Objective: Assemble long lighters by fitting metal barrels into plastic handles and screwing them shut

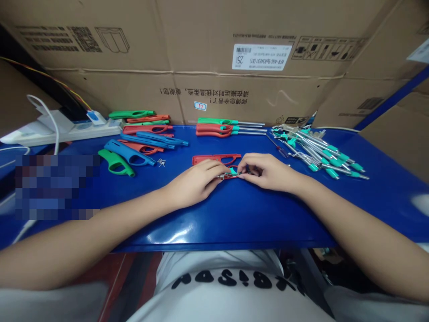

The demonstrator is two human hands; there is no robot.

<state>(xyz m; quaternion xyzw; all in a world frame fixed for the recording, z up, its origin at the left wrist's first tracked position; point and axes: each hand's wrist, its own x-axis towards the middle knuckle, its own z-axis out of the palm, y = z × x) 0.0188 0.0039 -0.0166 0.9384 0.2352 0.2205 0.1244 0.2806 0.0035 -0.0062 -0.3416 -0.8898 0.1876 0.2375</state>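
My left hand (201,183) and my right hand (271,172) meet at the middle of the blue table. Between their fingertips is a lighter mechanism with a teal trigger (233,171), lying over a red handle half. Both hands have their fingers closed on it, the left at its left end and the right near the trigger. My fingers hide much of the mechanism. Just behind them lies another red lighter handle half (214,159). A screwdriver (281,150) rests beyond my right hand.
Green, red and blue handle halves (129,152) lie at the left, beside small screws (161,163). Assembled long lighters (214,129) are at the back. Metal tubes with teal parts (321,152) are piled at the right. A power strip (73,133) and cardboard (134,89) border the table.
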